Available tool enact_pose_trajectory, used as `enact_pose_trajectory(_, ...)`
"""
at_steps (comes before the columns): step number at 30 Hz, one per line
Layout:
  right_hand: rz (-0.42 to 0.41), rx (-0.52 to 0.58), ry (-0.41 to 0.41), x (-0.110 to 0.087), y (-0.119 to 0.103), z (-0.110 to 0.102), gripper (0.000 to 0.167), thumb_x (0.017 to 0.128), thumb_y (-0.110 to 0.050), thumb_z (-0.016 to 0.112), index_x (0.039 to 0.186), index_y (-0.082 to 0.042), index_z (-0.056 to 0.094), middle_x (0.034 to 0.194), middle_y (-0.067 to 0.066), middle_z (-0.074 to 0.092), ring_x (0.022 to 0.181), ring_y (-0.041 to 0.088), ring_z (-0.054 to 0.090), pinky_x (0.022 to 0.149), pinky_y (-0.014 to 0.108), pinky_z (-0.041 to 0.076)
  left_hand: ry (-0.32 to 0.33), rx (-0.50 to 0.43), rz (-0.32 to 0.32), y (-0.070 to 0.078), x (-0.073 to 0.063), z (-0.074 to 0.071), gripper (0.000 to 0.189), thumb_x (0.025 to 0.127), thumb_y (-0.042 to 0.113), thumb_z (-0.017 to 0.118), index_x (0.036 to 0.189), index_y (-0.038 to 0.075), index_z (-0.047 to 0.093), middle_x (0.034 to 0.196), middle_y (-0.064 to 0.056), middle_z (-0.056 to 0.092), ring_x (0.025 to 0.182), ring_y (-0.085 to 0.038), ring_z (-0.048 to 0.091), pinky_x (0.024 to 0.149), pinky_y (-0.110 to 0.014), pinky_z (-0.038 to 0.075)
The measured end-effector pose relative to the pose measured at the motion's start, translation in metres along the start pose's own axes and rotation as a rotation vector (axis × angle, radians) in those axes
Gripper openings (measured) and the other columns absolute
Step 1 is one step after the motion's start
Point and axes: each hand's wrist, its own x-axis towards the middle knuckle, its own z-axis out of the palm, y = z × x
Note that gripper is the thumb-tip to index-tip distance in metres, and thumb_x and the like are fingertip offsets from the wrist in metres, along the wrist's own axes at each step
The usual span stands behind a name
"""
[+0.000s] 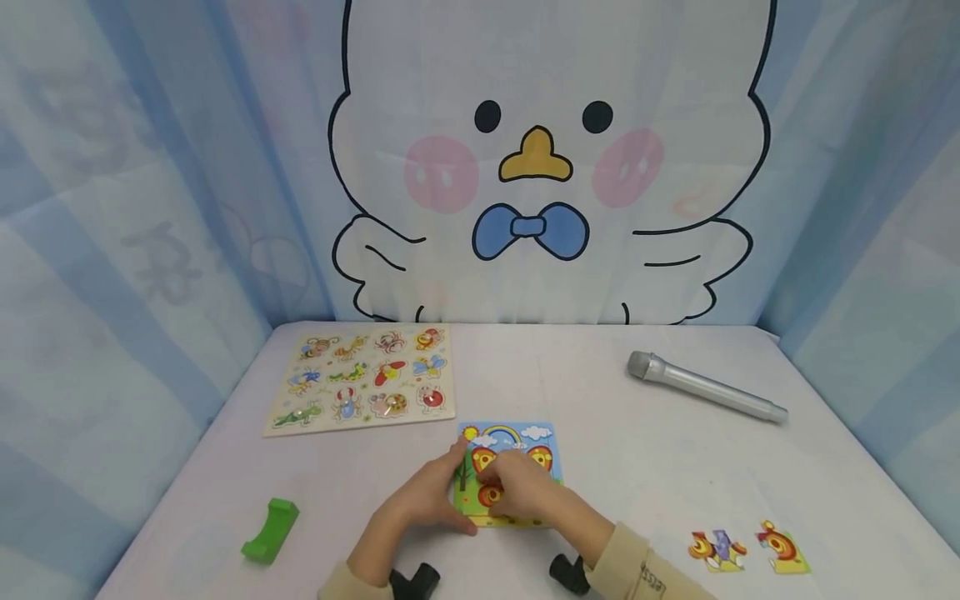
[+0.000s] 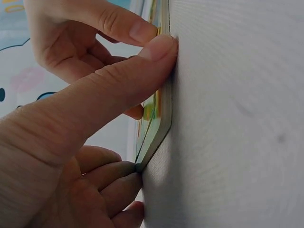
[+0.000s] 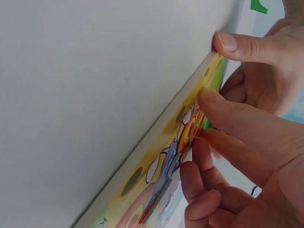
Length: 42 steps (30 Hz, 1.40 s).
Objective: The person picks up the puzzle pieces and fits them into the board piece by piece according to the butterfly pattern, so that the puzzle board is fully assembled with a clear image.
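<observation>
A small square jigsaw puzzle board (image 1: 506,433), printed with a rainbow, clouds and a butterfly, lies on the white table. My left hand (image 1: 431,496) holds its near left corner, thumb along the near edge and fingers at the left side. Over the middle of the board, my right hand (image 1: 521,483) pinches a puzzle piece (image 3: 191,126) with an orange swirl, its thumb and bent fingers down at the board's surface. The right hand covers part of the picture. Two loose puzzle pieces, one with purple (image 1: 717,551) and one with a swirl (image 1: 782,547), lie to the right.
A wooden insect puzzle (image 1: 375,415) lies at the back left. A silver microphone (image 1: 705,387) rests at the back right, and a green arched block (image 1: 271,531) at the front left. Printed curtains (image 1: 540,292) enclose the table's back and sides.
</observation>
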Motion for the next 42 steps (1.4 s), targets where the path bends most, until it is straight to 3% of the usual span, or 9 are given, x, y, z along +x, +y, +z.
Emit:
enact_pose_trajectory(9,0.051,0.144,-0.048,-0.005,0.010,-0.009,0.041,0.070,-0.017,0.079,0.108,-0.007,0.067,0.101,-0.002,0.066,0.091,0.012,0.057,0.081,0.032,0.050,0.007,0.000,-0.002,0.001,0.000,0.000,0.114,0.057,0.026,0.087,0.143,-0.005,0.019,0.146,-0.022,0.023,0.134,-0.035,0.023,0.109,-0.047,0.022)
enact_pose_trajectory(14,-0.016,0.123,0.006,-0.011,0.018,-0.016,0.043,0.069,-0.021,0.079,0.108,-0.007,0.067,0.097,-0.002,0.065,0.087,0.013,0.056,0.075,0.027,0.050,0.017,0.017,-0.012,0.003,-0.001,-0.001,0.115,0.055,0.025,0.088,0.142,-0.005,0.020,0.145,-0.023,0.024,0.133,-0.035,0.024,0.109,-0.047,0.022)
enact_pose_trajectory(22,-0.097,0.194,0.060,-0.024,0.029,-0.024,0.042,0.071,-0.019,0.078,0.108,-0.002,0.066,0.092,0.003,0.065,0.075,0.016,0.055,0.062,0.021,0.048,0.028,0.022,-0.020,0.004,0.000,0.001,0.115,0.054,0.024,0.088,0.142,-0.006,0.020,0.145,-0.023,0.024,0.133,-0.035,0.024,0.109,-0.047,0.022)
enact_pose_trajectory(29,-0.068,0.184,0.093,-0.041,0.034,-0.036,0.044,0.072,-0.022,0.077,0.111,-0.004,0.064,0.102,0.006,0.065,0.081,0.020,0.055,0.068,0.033,0.050,0.028,0.028,-0.027,0.001,0.002,0.002,0.116,0.053,0.024,0.088,0.142,-0.005,0.020,0.145,-0.023,0.024,0.134,-0.035,0.024,0.109,-0.046,0.022)
enact_pose_trajectory(37,-0.008,0.176,0.131,-0.064,0.054,-0.047,0.048,0.071,-0.026,0.078,0.112,-0.005,0.064,0.097,0.003,0.063,0.079,0.018,0.051,0.061,0.026,0.044,0.030,0.041,-0.026,-0.001,0.003,0.003,0.116,0.053,0.025,0.088,0.142,-0.005,0.020,0.146,-0.021,0.024,0.134,-0.033,0.023,0.109,-0.045,0.022)
enact_pose_trajectory(42,0.008,0.180,0.149,-0.082,0.067,-0.054,0.050,0.070,-0.025,0.079,0.113,-0.006,0.063,0.097,0.004,0.062,0.080,0.019,0.052,0.063,0.029,0.046,0.033,0.049,-0.015,0.000,0.002,0.003,0.116,0.053,0.025,0.088,0.142,-0.006,0.020,0.146,-0.022,0.025,0.134,-0.034,0.024,0.109,-0.045,0.022)
